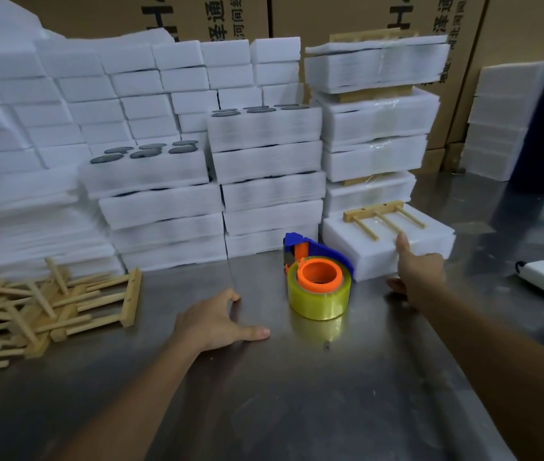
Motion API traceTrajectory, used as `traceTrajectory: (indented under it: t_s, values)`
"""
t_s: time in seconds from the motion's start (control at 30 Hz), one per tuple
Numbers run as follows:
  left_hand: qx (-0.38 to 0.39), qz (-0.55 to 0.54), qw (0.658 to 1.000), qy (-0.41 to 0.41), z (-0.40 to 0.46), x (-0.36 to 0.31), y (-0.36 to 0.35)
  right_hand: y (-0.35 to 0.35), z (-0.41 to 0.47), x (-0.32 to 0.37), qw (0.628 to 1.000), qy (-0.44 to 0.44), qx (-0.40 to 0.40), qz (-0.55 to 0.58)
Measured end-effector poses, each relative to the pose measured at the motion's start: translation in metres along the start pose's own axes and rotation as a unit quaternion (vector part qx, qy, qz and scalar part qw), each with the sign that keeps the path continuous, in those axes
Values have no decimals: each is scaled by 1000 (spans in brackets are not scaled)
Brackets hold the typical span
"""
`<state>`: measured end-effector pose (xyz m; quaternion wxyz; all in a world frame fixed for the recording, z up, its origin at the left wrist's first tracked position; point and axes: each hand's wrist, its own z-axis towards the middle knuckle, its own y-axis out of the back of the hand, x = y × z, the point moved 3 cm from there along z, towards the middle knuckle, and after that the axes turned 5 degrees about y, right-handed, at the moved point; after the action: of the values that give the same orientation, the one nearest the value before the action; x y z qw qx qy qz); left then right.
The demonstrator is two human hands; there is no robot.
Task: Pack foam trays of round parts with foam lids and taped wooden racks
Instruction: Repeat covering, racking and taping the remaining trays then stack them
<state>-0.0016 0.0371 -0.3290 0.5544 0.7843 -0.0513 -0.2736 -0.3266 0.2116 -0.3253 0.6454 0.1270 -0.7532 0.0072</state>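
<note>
Head view: right hand (418, 272) grips the near edge of a lidded foam tray (387, 242), thumb on top, fingers underneath, on the steel tabletop (297, 394). One wooden rack (382, 218) with three prongs lies on the lid. Left hand (215, 322) rests flat and spread on the tabletop, holding nothing. One tape dispenser (319, 281) stands just left of the tray. Judged step: rack placed, taping not yet done; next move calls for picking up the dispenser. Two open trays of round parts (146, 151) show in the stacks; loose racks (47, 311) piled left, uncountable.

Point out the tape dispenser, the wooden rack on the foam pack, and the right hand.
tape dispenser (319, 287): head view, on the yellow tape roll.
wooden rack (374, 211): head view, on its crossbar.
right hand (418, 271): head view, back of hand.
</note>
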Motion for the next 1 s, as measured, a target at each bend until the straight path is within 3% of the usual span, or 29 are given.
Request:
traceTrajectory:
  t_s: [0.1,0.3,0.4,0.57,0.77,1.0]
  values:
    - [-9,-7,1000,-5,-1,2,-2,-4,-7,-6,999,32,7,26]
    - [-72,52,996,-19,-11,7,-10,-7,-26,-20,983,151,23,-102]
    - [-103,82,991,-26,-18,8,-15,-14,-38,-16,985,152,36,-70]
    - [-86,88,991,-58,-22,12,-13,-43,-81,21,963,264,19,-45]
    - [-64,24,994,-91,-24,18,-4,-100,-123,93,903,387,169,-83]
    - [-111,-11,987,-120,-15,25,-7,-158,-129,179,810,505,205,-217]
